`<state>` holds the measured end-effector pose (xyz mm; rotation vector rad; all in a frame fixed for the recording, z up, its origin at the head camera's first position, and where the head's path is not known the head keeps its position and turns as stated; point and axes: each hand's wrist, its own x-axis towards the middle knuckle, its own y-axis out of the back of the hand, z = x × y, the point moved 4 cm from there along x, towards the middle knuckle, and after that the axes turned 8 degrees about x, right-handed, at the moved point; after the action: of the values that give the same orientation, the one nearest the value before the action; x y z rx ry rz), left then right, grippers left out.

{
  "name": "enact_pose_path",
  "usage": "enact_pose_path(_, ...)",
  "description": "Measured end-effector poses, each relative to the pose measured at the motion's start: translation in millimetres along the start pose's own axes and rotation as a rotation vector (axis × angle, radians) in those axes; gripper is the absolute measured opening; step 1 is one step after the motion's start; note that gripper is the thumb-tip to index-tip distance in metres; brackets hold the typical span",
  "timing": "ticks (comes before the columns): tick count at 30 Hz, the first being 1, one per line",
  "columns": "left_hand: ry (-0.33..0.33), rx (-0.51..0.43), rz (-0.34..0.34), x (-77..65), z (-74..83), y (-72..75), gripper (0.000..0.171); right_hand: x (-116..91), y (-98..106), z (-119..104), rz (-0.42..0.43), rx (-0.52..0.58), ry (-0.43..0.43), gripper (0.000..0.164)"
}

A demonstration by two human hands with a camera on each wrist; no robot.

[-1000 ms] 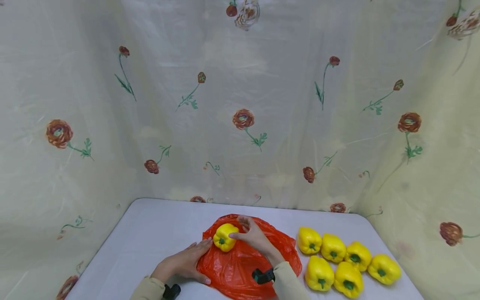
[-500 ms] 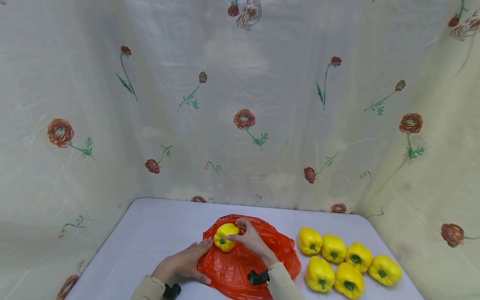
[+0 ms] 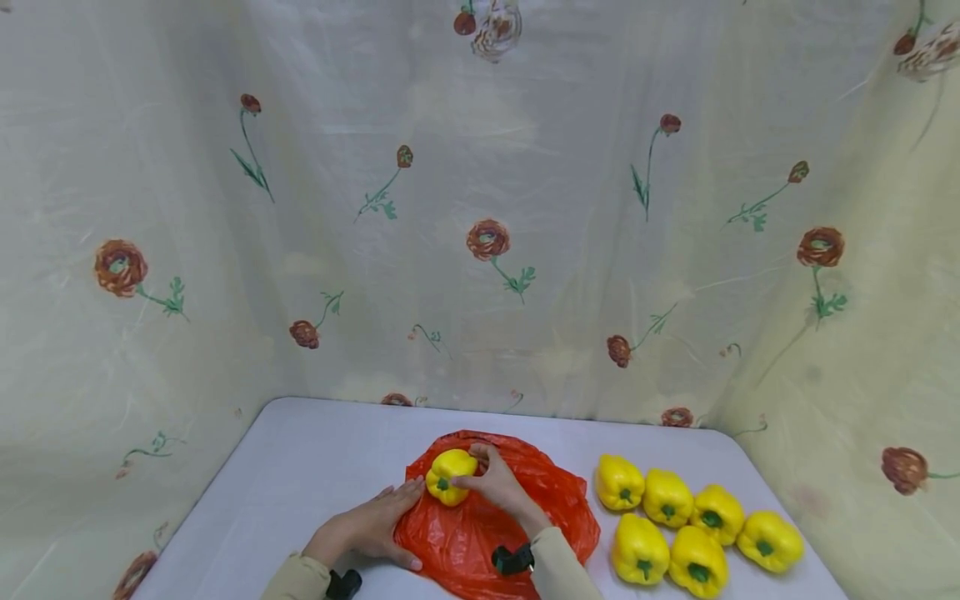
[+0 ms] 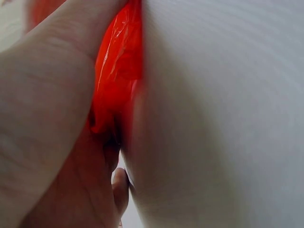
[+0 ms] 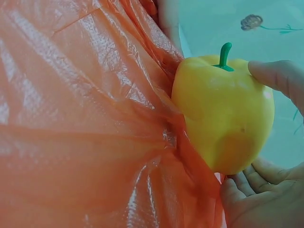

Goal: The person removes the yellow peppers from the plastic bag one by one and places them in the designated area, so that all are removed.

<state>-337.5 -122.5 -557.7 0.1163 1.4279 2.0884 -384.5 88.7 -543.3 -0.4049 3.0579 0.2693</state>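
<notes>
A red plastic bag [image 3: 468,546] lies spread and crumpled on the table. On its far left part sits a yellow bell pepper [image 3: 447,475] with a green stem. My right hand [image 3: 501,487] holds this pepper from the right; in the right wrist view the thumb is on its top near the stem and the curled fingers are underneath. My left hand [image 3: 367,527] rests along the bag's left edge, fingers extended and thumb apart. In the left wrist view, red plastic [image 4: 118,61] shows beside the left thumb, and part of that hand is out of sight.
Several more yellow bell peppers [image 3: 667,497] stand in two rows on the right of the white table [image 3: 330,450]. A flower-patterned curtain [image 3: 555,333] surrounds the back and sides. A dark wrist camera [image 3: 512,560] is strapped to the right wrist.
My right hand has shifted slightly left and nearer, its fingers closing in around the pepper. The left hand, bag and other peppers look about the same.
</notes>
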Motion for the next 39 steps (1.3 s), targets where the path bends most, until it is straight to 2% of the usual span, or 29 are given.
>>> enact_pose_path(8, -0.001, 0.012, 0.003, 2.0, -1.9, -2.6, 0.115, 0.5, -0.9, 1.7, -0.034, -0.071, -0.061, 0.086)
enact_pose_path(18, -0.005, 0.010, 0.005, 1.2, -0.8, -1.4, 0.114, -1.6, -2.4, 5.8, -0.085, -0.069, -0.094, 0.086)
enact_pose_path(29, -0.001, 0.014, 0.003, 0.9, 0.1, 0.3, 0.115, -2.0, -2.8, 7.5, -0.023, -0.136, -0.077, 0.082)
enact_pose_path(39, 0.009, 0.009, -0.001, 0.7, 0.8, -0.3, 0.114, -6.7, -1.0, 2.3, -0.020, -0.111, -0.055, 0.077)
